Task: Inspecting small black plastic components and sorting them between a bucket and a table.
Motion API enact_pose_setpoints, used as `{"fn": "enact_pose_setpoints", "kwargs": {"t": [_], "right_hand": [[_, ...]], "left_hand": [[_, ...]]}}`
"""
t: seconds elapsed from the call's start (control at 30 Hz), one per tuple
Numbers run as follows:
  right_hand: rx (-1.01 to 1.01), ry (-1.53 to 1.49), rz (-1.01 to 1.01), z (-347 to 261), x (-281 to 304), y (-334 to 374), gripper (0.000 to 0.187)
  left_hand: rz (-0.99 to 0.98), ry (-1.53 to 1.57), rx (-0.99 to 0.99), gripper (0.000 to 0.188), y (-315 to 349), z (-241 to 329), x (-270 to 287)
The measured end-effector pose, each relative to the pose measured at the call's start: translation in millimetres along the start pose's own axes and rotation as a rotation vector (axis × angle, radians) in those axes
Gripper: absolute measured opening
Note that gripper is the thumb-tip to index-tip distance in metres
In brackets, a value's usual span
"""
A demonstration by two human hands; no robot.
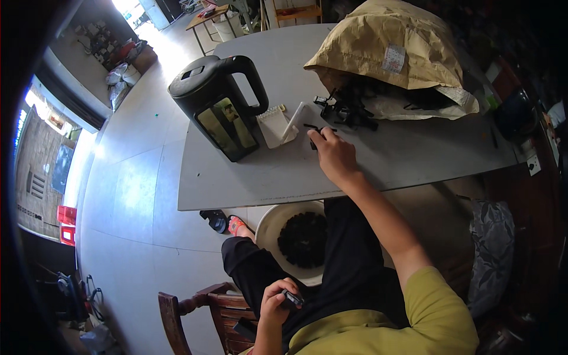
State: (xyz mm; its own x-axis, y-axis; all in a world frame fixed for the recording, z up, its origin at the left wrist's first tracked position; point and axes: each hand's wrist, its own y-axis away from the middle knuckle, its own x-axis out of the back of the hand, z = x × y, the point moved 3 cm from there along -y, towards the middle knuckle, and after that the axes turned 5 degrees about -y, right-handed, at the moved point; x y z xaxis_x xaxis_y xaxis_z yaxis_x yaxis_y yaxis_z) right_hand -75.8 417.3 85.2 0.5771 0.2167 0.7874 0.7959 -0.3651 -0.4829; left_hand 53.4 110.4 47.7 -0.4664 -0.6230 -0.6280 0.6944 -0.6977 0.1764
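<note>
Above my lap, my left hand (274,302) is closed around a small black plastic part (292,300) with a greyish face. Over the table, my right hand (336,155) pinches a small dark piece (313,143), partly covered by my fingers. Just beyond that hand lies a loose heap of black plastic parts (349,112), at the mouth of a large brown paper sack (396,41). More black pieces show inside the sack. Between my knees, below the table edge, a pale round basin (267,239) holds many black pieces (303,239).
A black electric kettle (219,106) stands on the grey table (266,177), left of a small spiral notepad (272,127) and a white stick-like item (294,120). A wooden chair (222,307) is under me. A black sandal (214,221) lies on the floor.
</note>
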Motion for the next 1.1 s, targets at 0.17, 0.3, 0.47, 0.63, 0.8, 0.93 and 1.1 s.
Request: {"fn": "enact_pose_setpoints", "kwargs": {"t": [0.17, 0.3, 0.47, 0.63, 0.8, 0.93, 1.1], "right_hand": [[0.019, -0.099, 0.002, 16, 16, -9, 0.018], [0.075, -0.334, 0.266, 21, 38, -15, 0.008], [0.0, -0.65, 0.067, -23, 63, 30, 0.009], [0.182, -1.012, -0.261, -75, 63, 123, 0.017], [0.407, -0.88, -0.149, -97, 65, 156, 0.023], [0.483, -0.874, -0.161, -103, 74, 159, 0.025], [0.245, -1.139, -0.247, -96, 71, 173, 0.023]], "left_hand": [[-0.029, 0.004, -0.001, 0.032, -11, 0, -6], [-0.011, -0.036, -0.02, 0.031, -13, 1, -9], [0.244, -0.362, -0.047, 0.016, -12, 9, -8], [0.25, -0.462, -0.026, 0.02, -30, 16, -19], [0.163, -0.083, 0.048, 0.035, -25, 0, -10], [0.139, -0.004, -0.025, 0.04, -21, 7, -10], [0.209, -0.442, -0.205, 0.033, -21, 25, -20]]}}
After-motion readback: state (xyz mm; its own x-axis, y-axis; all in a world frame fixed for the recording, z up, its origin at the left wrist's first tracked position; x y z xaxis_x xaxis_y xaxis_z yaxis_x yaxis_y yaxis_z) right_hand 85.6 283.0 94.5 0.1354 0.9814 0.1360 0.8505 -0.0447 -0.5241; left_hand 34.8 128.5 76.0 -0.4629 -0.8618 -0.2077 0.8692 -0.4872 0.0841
